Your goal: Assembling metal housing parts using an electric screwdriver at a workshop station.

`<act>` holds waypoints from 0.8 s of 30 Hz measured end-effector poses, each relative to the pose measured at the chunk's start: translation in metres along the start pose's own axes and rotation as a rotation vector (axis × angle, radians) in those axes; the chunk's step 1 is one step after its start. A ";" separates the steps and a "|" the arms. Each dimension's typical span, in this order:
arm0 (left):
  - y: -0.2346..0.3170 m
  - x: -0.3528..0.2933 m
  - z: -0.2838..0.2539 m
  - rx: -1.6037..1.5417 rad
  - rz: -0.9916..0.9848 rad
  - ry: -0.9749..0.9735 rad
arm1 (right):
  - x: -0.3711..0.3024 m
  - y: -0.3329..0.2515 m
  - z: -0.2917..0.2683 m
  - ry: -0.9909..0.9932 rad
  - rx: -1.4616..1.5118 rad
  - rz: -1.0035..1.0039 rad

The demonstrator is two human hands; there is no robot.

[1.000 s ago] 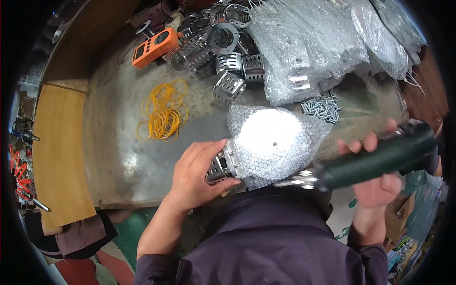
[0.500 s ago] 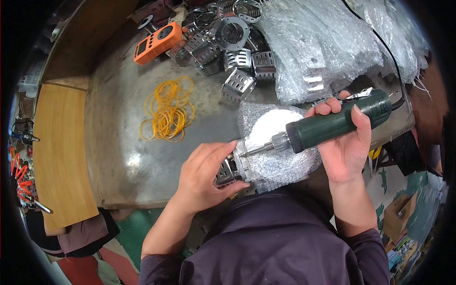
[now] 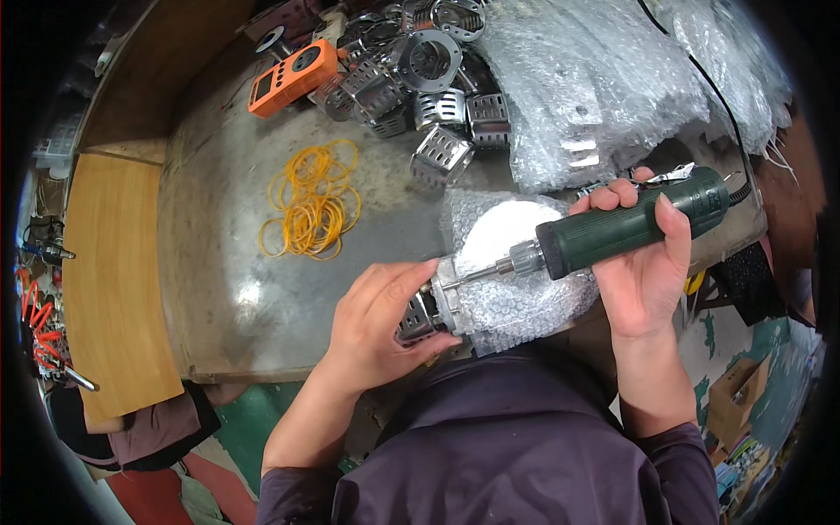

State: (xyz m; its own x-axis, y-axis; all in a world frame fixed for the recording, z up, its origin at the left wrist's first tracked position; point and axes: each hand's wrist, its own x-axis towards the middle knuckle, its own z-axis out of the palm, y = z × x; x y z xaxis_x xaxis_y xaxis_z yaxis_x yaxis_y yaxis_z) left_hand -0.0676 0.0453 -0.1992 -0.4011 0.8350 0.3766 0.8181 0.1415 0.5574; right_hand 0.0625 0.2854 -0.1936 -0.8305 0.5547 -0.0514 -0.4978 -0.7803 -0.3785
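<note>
My right hand [image 3: 643, 280] grips a dark green electric screwdriver [image 3: 630, 224], lying almost level. Its long bit points left and reaches the round face of a slotted metal housing [image 3: 445, 297]. My left hand [image 3: 376, 315] is closed round that housing, thumb at the lower side and fingers over the top, hiding much of its body. Beneath the bit and beside the housing is a sheet of bubble wrap [image 3: 525, 306], with a bright white round patch [image 3: 500, 229] on it. Whether the bit sits in a screw is too small to tell.
Several slotted metal housings [image 3: 443, 156] are piled at the back of the table. An orange handheld meter [image 3: 292, 79] lies left of them, yellow rubber bands [image 3: 313, 210] nearer me. Clear plastic bags [image 3: 604, 87] heap at the back right, where a black cord [image 3: 713, 83] runs down.
The screwdriver has shifted slightly right, and more of its bit shows in front of the housing. My left hand keeps its hold with hardly any movement.
</note>
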 end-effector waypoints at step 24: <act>0.002 0.000 -0.001 0.009 -0.001 0.000 | 0.000 0.008 0.002 0.080 0.033 0.037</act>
State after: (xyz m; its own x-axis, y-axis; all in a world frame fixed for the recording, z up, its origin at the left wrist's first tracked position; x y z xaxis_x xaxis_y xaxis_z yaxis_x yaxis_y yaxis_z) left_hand -0.0665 0.0457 -0.1976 -0.4016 0.8351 0.3759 0.8215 0.1471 0.5510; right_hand 0.0582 0.2790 -0.1951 -0.8266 0.5454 -0.1390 -0.4761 -0.8092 -0.3443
